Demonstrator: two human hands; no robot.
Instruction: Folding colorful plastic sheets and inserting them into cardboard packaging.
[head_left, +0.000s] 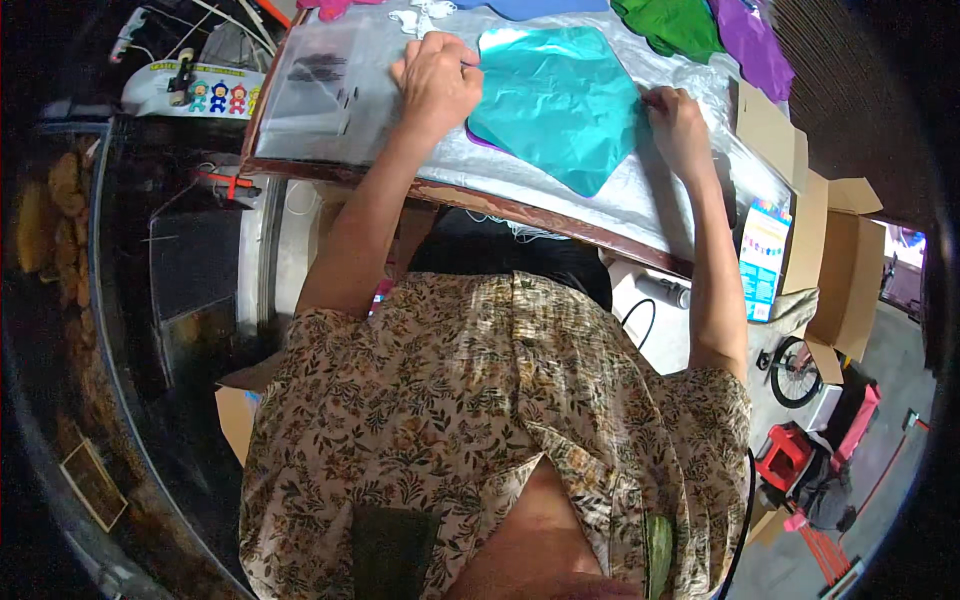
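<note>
A shiny teal foil sheet (560, 105) with angled corners lies spread on the table. My left hand (440, 85) is closed at its upper left edge, fingers bent and pinching there. At the right corner, my right hand (680, 130) has its fingers curled together on the foil's edge. The fingertips of both hands are partly hidden. A strip of purple foil (484, 141) peeks out under the teal sheet's lower left side.
Clear plastic bags (310, 85) lie on the table's left; white string (423, 16) sits beyond my left hand. Green foil (668, 28), purple foil (755, 50) and blue foil (540, 6) line the far side. An open cardboard box (845, 270) stands at the right, beside a printed package (763, 255).
</note>
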